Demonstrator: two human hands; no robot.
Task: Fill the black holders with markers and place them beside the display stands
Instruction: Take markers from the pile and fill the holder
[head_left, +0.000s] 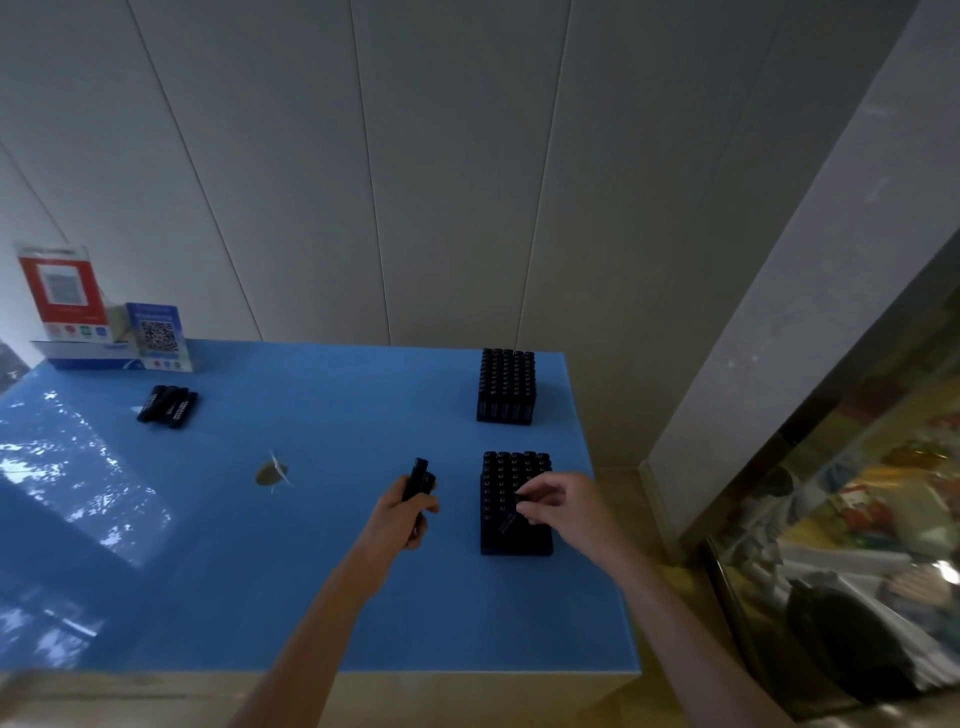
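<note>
1. Step now, I'd judge: seating a marker (511, 512) into the near holder (515, 506), which sits by the table's (311, 571) right edge, twd the near-right corner.
2. Right hand (558, 501) is over that holder, thumb + fingertips pinching one marker at its top end; marker looks tilted, lower end among the holder's near rows.
3. To do it well: bring marker upright over an open slot before pushing, press straight down till level w/ its neighbours. Can't tell which slots are still free, all black on black.
4. Left hand (410, 514) hovers just left of the holder, fingers curled round a small bunch of spare markers (420, 480), ends sticking up past the thumb. Good as a feed hand; keep it close so each pass-over is short.
5. Both forearms reach in from the near edge, right wrist bent down over the holder.
6. Far holder (506, 385) by the far-right corner looks full.
7. Loose markers (169, 405) lie twd the far-left, near the display stands (111, 317) in the far-left corner. Neither holder is beside the stands yet.
</note>
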